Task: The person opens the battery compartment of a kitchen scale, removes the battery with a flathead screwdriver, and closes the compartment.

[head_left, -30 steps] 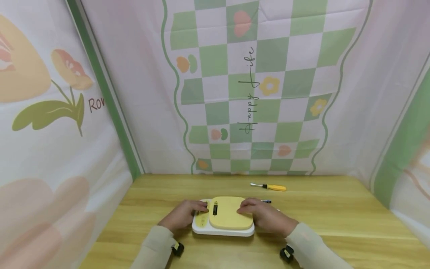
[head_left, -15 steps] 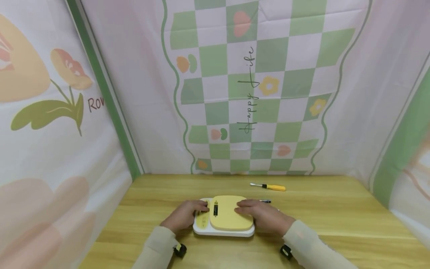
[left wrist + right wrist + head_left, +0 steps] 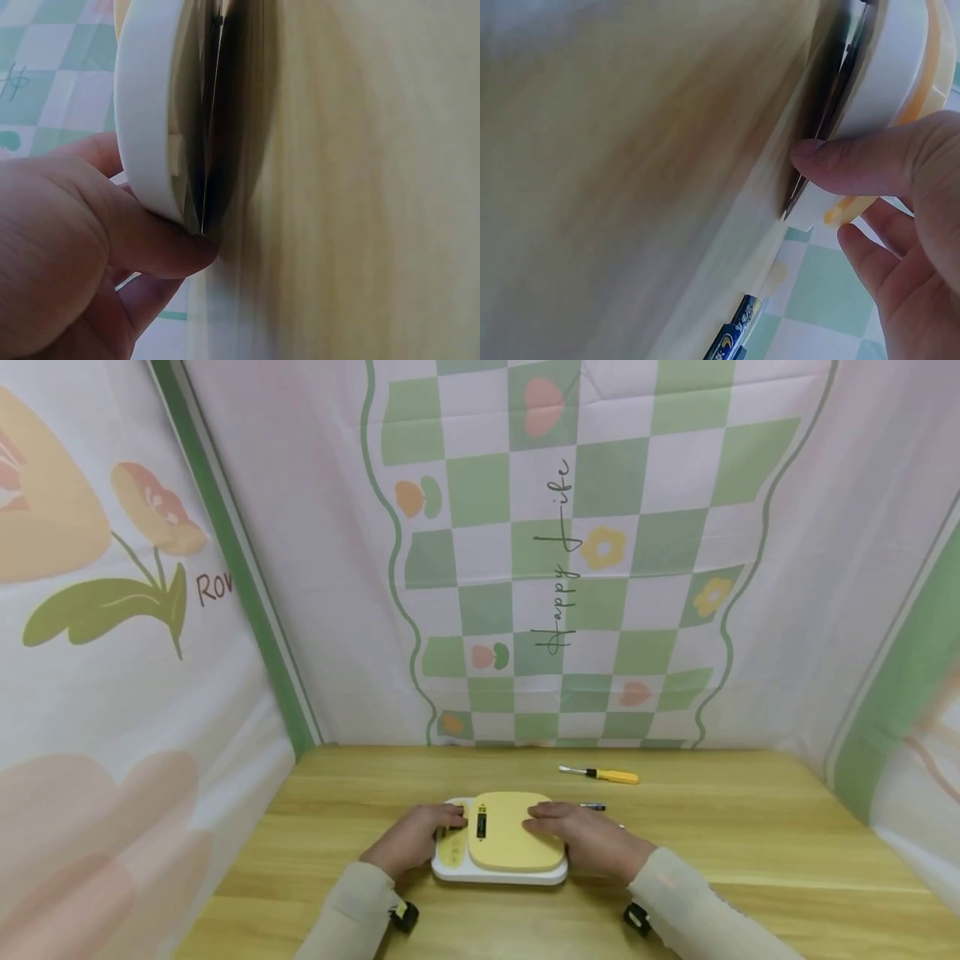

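Observation:
A kitchen scale [image 3: 517,852] with a white base and a yellow rounded platform lies between both hands in the head view. A small black strip with printed marks shows on the platform's left side. My left hand [image 3: 416,837] grips the left end, fingers over the yellow panel. In the left wrist view its thumb [image 3: 169,247] presses the white base [image 3: 146,105] at the bottom edge, above a dark shadowed gap over the table. At the right end my right hand [image 3: 600,839] holds on, fingers on the platform and thumb [image 3: 855,165] at the base's lower edge.
A screwdriver [image 3: 611,776] with a yellow handle lies behind the scale to the right. Blue batteries [image 3: 727,341] lie beyond the right hand, partly hidden by it in the head view. Patterned cloth [image 3: 480,493] walls the wooden table [image 3: 750,835] at back and sides.
The right fingers reach a little farther left over the platform than a second ago. Both hands keep hold of the scale, which is nearly in place. The screwdriver has not moved.

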Demonstrator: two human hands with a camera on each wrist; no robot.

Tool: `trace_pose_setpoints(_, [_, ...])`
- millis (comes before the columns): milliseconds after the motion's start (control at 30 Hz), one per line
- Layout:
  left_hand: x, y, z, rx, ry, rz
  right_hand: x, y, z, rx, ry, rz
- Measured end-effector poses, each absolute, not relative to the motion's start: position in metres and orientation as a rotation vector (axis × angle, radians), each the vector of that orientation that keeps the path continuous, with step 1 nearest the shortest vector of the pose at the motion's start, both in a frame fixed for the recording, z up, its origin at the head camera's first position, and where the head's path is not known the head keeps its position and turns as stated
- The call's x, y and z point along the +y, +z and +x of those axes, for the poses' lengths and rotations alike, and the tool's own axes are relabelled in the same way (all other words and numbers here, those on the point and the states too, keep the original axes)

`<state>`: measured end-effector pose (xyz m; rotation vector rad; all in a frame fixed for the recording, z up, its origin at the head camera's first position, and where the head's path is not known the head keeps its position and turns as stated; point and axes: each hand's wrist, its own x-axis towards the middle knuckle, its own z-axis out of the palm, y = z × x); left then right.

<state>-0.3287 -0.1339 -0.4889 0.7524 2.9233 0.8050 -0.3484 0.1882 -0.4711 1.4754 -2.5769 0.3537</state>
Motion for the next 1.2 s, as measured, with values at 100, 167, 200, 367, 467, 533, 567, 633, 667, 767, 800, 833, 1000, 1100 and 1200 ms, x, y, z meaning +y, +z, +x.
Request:
trace_pose_setpoints(100, [-0.132,-0.490,-0.327,2.915,0.786,0.754,0.189,-0.470,-0.345,-2.578,0.347,1.488])
trace_pose_setpoints(167, [-0.130,-0.491,-0.325,2.910,0.763,0.760,0.189,-0.470,-0.342,-2.568,0.336,1.506])
trace_pose_setpoints(200, [-0.129,-0.491,-0.325,2.911,0.748,0.766,0.189,-0.469,-0.341,-2.558,0.325,1.514])
trace_pose_setpoints(367, [-0.127,-0.487,-0.323,2.929,0.723,0.762,0.189,-0.466,-0.339,-2.533,0.247,1.518])
trace_pose_setpoints(467, [-0.126,-0.486,-0.322,2.922,0.761,0.753,0.188,-0.466,-0.338,-2.549,0.249,1.511])
trace_pose_setpoints(533, [-0.127,-0.487,-0.322,2.904,0.808,0.746,0.188,-0.467,-0.337,-2.568,0.274,1.503])
trace_pose_setpoints(567, [-0.127,-0.487,-0.321,2.893,0.839,0.739,0.188,-0.468,-0.337,-2.576,0.291,1.495])
trace_pose_setpoints(633, [-0.128,-0.489,-0.322,2.867,0.903,0.706,0.189,-0.471,-0.336,-2.604,0.336,1.471])
trace_pose_setpoints(667, [-0.129,-0.490,-0.323,2.851,0.949,0.687,0.190,-0.472,-0.336,-2.622,0.363,1.451])
trace_pose_setpoints(767, [-0.133,-0.492,-0.329,2.825,1.028,0.637,0.194,-0.476,-0.334,-2.684,0.446,1.365])
trace_pose_setpoints(800, [-0.134,-0.491,-0.332,2.822,1.041,0.621,0.194,-0.476,-0.333,-2.698,0.474,1.328])
trace_pose_setpoints(833, [-0.136,-0.490,-0.335,2.823,1.049,0.605,0.195,-0.476,-0.331,-2.718,0.501,1.280])
trace_pose_setpoints(1000, [-0.140,-0.484,-0.346,2.814,1.055,0.515,0.196,-0.471,-0.321,-2.767,0.664,1.076])
trace_pose_setpoints(1100, [-0.142,-0.481,-0.351,2.812,1.035,0.491,0.195,-0.470,-0.315,-2.790,0.776,1.011])
trace_pose_setpoints(1200, [-0.141,-0.477,-0.356,2.821,0.986,0.509,0.195,-0.471,-0.310,-2.826,0.946,0.955])
